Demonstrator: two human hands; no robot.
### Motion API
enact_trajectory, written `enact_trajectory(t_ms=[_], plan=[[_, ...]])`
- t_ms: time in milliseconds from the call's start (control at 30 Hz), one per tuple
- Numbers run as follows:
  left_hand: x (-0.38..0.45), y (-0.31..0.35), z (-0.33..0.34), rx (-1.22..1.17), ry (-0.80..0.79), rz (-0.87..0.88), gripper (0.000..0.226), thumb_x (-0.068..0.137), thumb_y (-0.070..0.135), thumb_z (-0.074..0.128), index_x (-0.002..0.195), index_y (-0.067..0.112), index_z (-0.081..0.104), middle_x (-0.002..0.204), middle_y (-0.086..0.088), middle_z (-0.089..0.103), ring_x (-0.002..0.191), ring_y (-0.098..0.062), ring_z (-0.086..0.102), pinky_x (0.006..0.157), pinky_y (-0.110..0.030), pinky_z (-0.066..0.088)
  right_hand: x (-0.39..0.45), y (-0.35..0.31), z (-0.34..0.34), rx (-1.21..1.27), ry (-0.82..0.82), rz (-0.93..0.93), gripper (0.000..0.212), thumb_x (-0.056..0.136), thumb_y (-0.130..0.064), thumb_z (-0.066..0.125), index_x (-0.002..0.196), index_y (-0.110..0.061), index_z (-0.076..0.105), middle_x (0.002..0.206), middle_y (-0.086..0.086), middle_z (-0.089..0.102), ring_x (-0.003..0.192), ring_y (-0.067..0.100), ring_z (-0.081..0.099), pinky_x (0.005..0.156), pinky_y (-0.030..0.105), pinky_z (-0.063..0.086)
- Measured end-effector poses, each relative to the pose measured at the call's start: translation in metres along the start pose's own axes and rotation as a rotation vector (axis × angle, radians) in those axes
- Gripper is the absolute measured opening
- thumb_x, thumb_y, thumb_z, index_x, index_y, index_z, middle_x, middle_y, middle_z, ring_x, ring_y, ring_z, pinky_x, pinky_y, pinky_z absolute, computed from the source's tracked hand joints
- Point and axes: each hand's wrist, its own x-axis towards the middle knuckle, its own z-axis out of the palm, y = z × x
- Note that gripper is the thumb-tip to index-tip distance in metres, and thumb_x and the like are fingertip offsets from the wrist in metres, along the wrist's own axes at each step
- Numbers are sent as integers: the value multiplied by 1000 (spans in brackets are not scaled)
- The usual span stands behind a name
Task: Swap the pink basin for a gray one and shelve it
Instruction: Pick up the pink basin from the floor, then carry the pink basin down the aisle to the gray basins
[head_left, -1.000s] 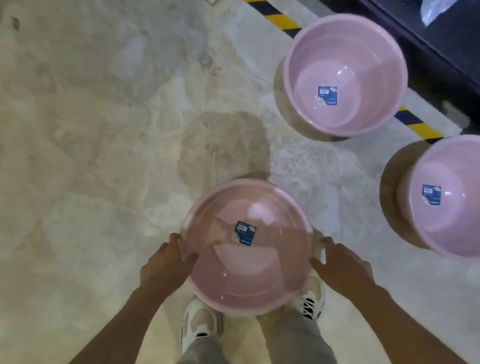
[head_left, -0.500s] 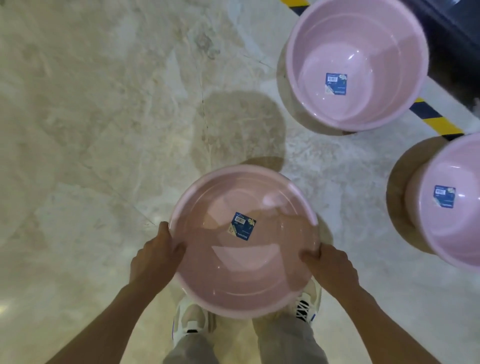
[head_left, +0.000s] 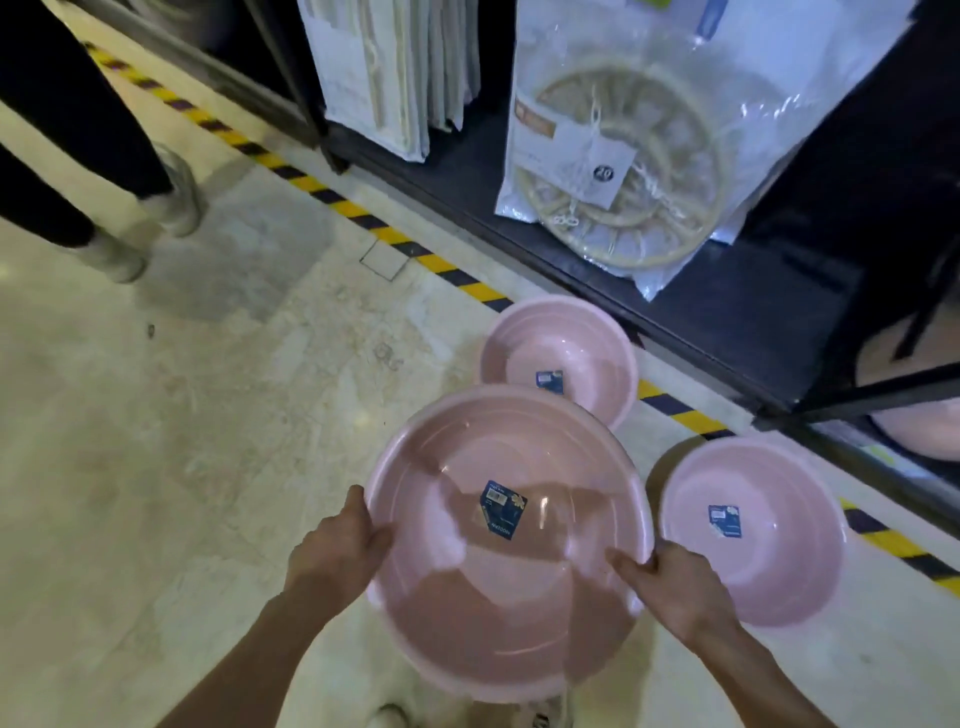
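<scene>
A large pink basin with a blue label inside hangs in the air in front of me, above the floor. My left hand grips its left rim and my right hand grips its right rim. Two more pink basins stand on the floor: one beyond the held basin, one to its right. No gray basin is in view.
A black shelf unit runs along the back right, holding bagged goods; another pink basin sits low at its far right. Yellow-black tape marks the floor edge. Another person's legs stand at top left.
Both hands closed on the basin's rim and lifted it off the floor. My view rose from the floor toward the shelf.
</scene>
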Motion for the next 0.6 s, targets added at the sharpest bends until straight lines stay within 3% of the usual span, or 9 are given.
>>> enact_trajectory(t_ms=[100,200,333,433,600], plan=[[5,48,-47,58,31,50,40,93,60,51,96,24,35,82,1,61,74,-29,60,65,-35,43,-10,-10,-57,20,42,32,43,89,-65,55,92,-25,69,88,-4,73,89,24,68,79,34,54],[18,91,-86,67,18,77,32,92,50,52,98,23,34,82,-1,58,75,-31,58,66,-36,43,-16,-17,-100,66,56,39,41,87,-66,56,96,-28,71,93,-4,75,91,24,67,81,37,54],[45,133,-124,106,15,123,28,90,43,48,107,24,35,79,2,49,75,-30,52,69,-36,41,-15,-32,-138,102,79,101,43,83,-71,57,89,-30,69,86,-8,73,86,21,66,77,38,53],[78,149,-137,102,9,182,25,87,43,48,98,27,33,78,3,49,74,-31,51,69,-38,39,5,-43,-154,122,106,146,48,77,-78,56,78,-30,66,81,-10,72,85,21,65,80,40,53],[147,156,-120,44,26,215,25,84,44,45,87,32,23,69,8,51,55,-20,46,66,-38,38,63,-58,-151,128,112,189,58,73,-82,55,80,-26,69,77,-10,73,83,18,66,82,42,54]])
